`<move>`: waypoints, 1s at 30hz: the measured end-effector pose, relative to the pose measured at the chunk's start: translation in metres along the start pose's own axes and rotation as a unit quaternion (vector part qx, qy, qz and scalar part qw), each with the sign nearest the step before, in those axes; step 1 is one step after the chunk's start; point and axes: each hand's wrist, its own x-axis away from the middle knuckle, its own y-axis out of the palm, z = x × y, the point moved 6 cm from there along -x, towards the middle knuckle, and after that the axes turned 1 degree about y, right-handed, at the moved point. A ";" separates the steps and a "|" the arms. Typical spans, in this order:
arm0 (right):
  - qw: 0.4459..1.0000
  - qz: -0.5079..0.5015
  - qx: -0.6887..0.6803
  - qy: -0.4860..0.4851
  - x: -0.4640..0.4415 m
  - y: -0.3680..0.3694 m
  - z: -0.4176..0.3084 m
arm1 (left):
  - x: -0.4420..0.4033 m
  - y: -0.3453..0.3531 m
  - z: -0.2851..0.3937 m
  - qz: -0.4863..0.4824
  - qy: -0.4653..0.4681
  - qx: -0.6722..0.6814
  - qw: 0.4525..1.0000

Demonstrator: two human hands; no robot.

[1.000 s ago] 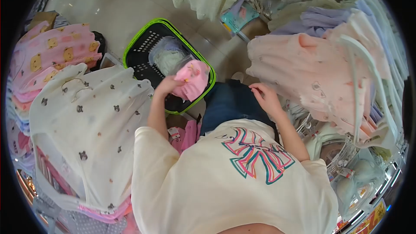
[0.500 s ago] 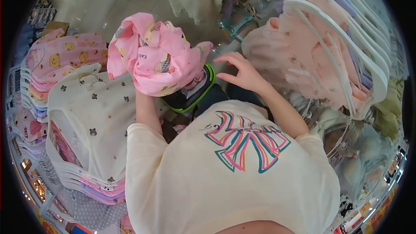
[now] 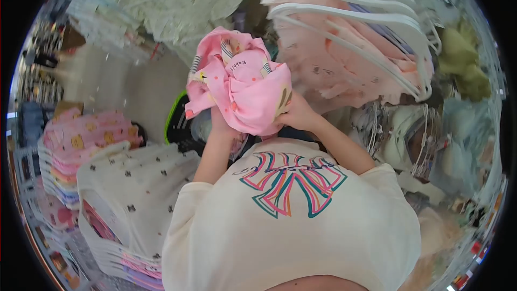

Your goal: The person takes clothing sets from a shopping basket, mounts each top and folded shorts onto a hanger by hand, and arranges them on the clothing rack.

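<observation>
A bunched pink cloth (image 3: 242,81) with rabbit prints and lettering is raised in front of my chest. My left hand (image 3: 222,121) holds it from below on its left side, the fingers mostly hidden under the folds. On the lower right edge, my right hand (image 3: 295,113) grips the same cloth. Below and behind it, a black basket (image 3: 180,126) with a green rim is partly covered by the cloth and my left arm.
Peach garments on white hangers (image 3: 339,48) hang close at the right. A white printed garment (image 3: 142,183) and a pink bear-print one (image 3: 89,132) hang at the left. Pale green clothes (image 3: 183,8) hang ahead, above the floor (image 3: 126,83).
The pink cloth, low over the basket at first, was lifted and has now moved right. My right hand has closed on its edge. The view has turned, bringing the peach garments nearer the middle.
</observation>
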 end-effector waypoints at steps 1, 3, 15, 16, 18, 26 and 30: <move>0.999 0.029 -0.017 0.022 0.010 -0.015 0.009 | -0.004 0.013 0.001 -0.041 -0.078 0.090 0.992; 0.986 0.147 -0.073 -0.038 0.037 -0.043 0.018 | -0.006 0.016 0.000 -0.085 -0.160 0.118 0.976; 0.755 0.623 0.064 -0.192 0.205 -0.138 0.024 | -0.036 0.112 -0.032 -0.258 -0.168 0.081 0.948; 0.736 0.640 0.100 -0.200 0.212 -0.137 0.022 | -0.033 0.121 -0.035 -0.250 -0.165 0.082 0.950; 0.750 0.634 0.098 -0.160 0.215 -0.136 0.030 | -0.028 0.129 -0.038 -0.240 -0.177 0.077 0.951; 0.843 0.531 0.068 -0.050 0.186 -0.139 0.054 | -0.012 0.140 -0.048 -0.262 -0.214 0.110 0.935; 0.891 0.410 -0.013 -0.192 0.158 -0.095 -0.014 | 0.008 0.143 -0.062 -0.265 -0.127 -0.130 0.947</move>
